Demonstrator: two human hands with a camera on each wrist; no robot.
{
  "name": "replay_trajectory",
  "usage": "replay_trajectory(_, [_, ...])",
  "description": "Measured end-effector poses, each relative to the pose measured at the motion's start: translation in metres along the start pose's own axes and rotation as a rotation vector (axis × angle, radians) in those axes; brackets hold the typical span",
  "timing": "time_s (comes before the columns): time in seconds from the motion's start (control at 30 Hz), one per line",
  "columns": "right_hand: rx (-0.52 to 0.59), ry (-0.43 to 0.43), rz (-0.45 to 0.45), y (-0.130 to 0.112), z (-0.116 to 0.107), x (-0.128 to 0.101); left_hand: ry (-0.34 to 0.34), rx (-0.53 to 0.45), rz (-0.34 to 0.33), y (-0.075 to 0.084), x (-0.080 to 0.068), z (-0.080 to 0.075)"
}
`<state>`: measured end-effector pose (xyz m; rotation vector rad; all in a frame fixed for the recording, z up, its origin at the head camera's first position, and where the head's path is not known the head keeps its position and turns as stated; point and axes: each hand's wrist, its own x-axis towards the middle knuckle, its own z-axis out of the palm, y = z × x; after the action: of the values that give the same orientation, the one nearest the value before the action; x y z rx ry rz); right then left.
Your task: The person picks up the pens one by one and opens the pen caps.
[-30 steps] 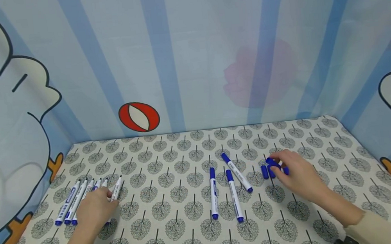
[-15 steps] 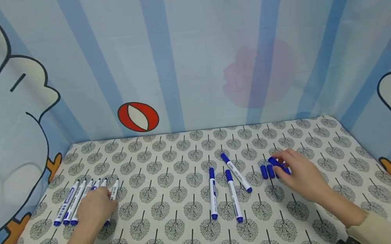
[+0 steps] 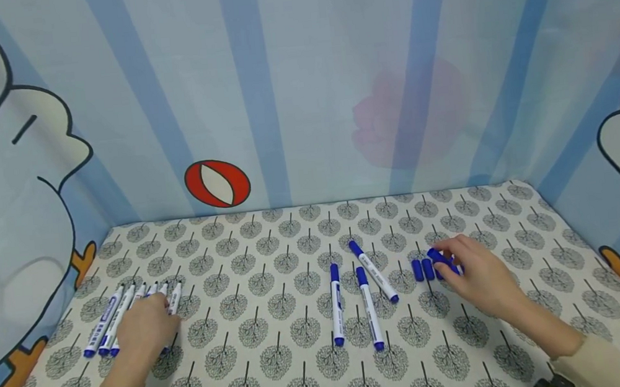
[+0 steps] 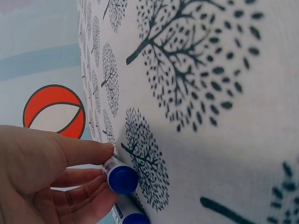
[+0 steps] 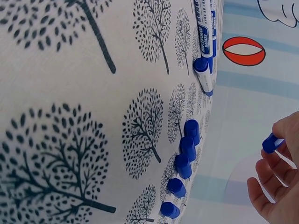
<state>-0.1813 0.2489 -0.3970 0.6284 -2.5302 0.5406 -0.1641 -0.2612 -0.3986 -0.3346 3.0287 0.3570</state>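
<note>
At the left of the table my left hand [image 3: 146, 327] pinches an uncapped whiteboard marker [image 3: 175, 298] between thumb and fingers. Its blue end [image 4: 123, 180] faces the left wrist camera, close beside another marker [image 4: 135, 218]. A row of uncapped white markers [image 3: 112, 321] lies there, black tips pointing away, partly hidden by the hand. On the right, thumb and fingertips of my right hand [image 3: 480, 277] pinch a blue marker cap [image 5: 271, 143]. Several more blue caps [image 5: 183, 166] stand in a row on the cloth below it; the hand hides some in the head view.
Three capped markers [image 3: 337, 306] lie between the hands, one of them slanted. A tree-print cloth [image 3: 271, 371] covers the table. Behind it hangs a striped blue backdrop [image 3: 311, 93] with cartoon figures and a red ball picture [image 3: 217, 183].
My left hand has shifted the marker slightly left, closer to the row. The pinched cap has moved slightly right in my right hand, showing more of the caps below.
</note>
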Motion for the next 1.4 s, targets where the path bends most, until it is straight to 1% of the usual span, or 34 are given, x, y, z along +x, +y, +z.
replay_trajectory(0.27, [-0.01,0.01,-0.022,-0.002,0.0028,0.0008,-0.005,0.002,-0.023,-0.0024,0.0015,-0.0006])
replay_trajectory(0.47, [-0.006,-0.018,0.011,-0.0031,0.0043,-0.0004,0.001,0.016,-0.029,-0.0032,0.0021,0.0004])
replay_trajectory(0.97, [0.005,-0.019,0.001,-0.0058,0.004,-0.0016,0.025,0.017,-0.025,-0.0033,0.0011,0.0002])
replay_trajectory(1.17, [0.007,-0.016,-0.004,-0.0035,0.0033,-0.0014,0.015,0.022,-0.018,-0.0037,0.0018,-0.0016])
replay_trajectory(1.3, [0.003,-0.042,0.02,-0.0017,0.0023,-0.0006,0.009,0.023,-0.01,-0.0025,0.003,-0.0034])
replay_trajectory(1.4, [0.011,-0.07,0.054,0.0001,0.0012,0.0,0.021,0.027,0.001,-0.0002,0.0038,-0.0042])
